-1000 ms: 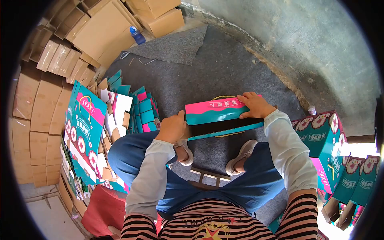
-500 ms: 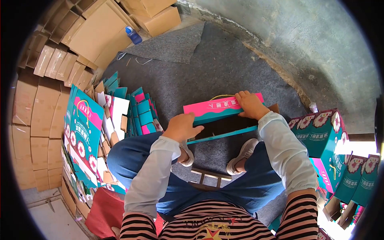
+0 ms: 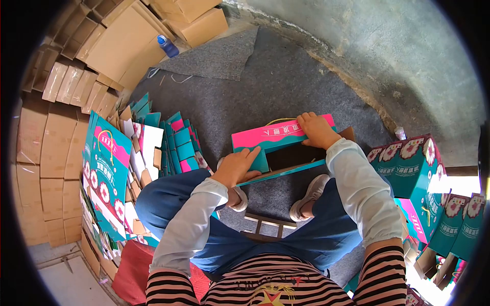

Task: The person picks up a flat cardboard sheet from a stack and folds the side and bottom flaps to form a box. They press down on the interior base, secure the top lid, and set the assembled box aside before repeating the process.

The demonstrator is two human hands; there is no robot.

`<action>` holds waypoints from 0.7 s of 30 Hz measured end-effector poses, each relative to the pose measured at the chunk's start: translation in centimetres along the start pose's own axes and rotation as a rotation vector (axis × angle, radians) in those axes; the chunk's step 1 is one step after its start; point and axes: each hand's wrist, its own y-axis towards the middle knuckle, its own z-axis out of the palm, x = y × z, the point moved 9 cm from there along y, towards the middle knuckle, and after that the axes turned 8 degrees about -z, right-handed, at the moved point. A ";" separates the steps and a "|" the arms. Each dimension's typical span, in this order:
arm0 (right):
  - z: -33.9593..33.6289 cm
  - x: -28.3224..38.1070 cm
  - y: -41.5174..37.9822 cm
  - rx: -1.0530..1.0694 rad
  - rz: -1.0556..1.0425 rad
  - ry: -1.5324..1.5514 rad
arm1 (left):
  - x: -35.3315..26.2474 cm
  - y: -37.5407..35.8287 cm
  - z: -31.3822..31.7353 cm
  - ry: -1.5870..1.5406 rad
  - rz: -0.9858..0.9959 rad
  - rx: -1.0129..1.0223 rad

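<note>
A pink and teal cardboard gift box (image 3: 275, 131) with a yellow cord handle is held between my knees, its open side facing me. My left hand (image 3: 236, 167) grips its left end, with fingers over a teal end flap (image 3: 259, 162) that is folded across the opening. My right hand (image 3: 317, 131) holds the upper edge near the right end, fingers on the pink panel and thumb toward the opening. A brown flap (image 3: 348, 134) sticks out at the right end. The inside of the box is dark.
Flattened teal and pink cartons (image 3: 109, 168) are stacked at my left, beside piled brown boxes (image 3: 51, 153). Finished-looking gift boxes (image 3: 408, 168) stand at my right. A blue bottle (image 3: 168, 47) stands farther off, near the concrete wall (image 3: 398, 56). A small wooden frame (image 3: 268, 223) lies between my feet.
A teal flap at the box's left end now lies folded across the opening, with my left hand's fingers on it. My right hand has barely moved along the upper edge.
</note>
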 end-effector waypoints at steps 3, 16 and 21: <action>0.1 0.0 0.0 -0.005 -0.004 -0.001 | 0.3 -0.3 0.3 -0.003 0.028 0.020; 0.1 0.3 0.1 -0.004 0.018 -0.024 | 1.1 0.1 2.3 0.089 -0.035 0.126; 0.1 0.5 -0.3 -0.033 0.015 -0.014 | 1.2 0.1 2.1 0.066 -0.034 0.093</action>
